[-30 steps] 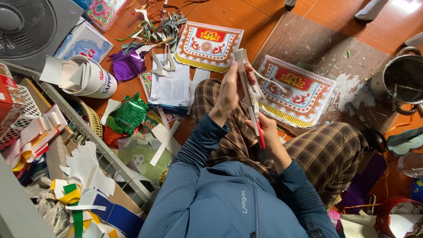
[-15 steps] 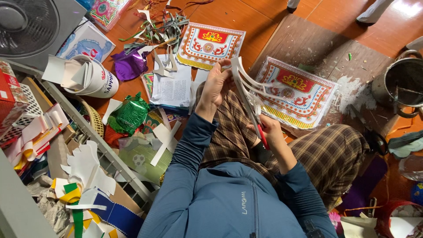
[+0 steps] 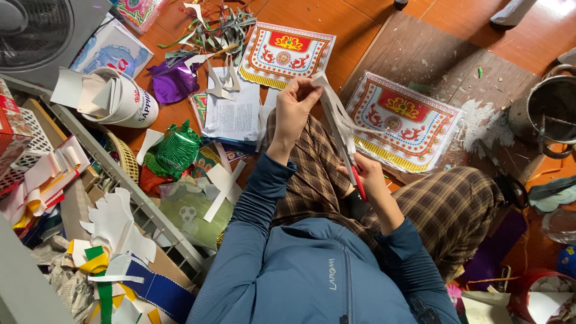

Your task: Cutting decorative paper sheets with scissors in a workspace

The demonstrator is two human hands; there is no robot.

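The left hand (image 3: pixel 295 107), having shifted upward, is pinching the paper strip (image 3: pixel 336 117) while the right hand (image 3: pixel 364 177) is gripping the scissors (image 3: pixel 351 162) beneath it.

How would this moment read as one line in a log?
left hand: pinching white paper strip | right hand: gripping red-handled scissors | scissors: at strip | printed sheets: on floor

Scissors (image 3: pixel 351 162) between hands – printed sheets (image 3: pixel 403 120) on floor beyond.

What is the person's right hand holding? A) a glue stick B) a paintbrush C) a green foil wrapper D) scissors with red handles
D: the right hand grips scissors with red handles, their blades pointing up into the white paper strip that the left hand pinches.
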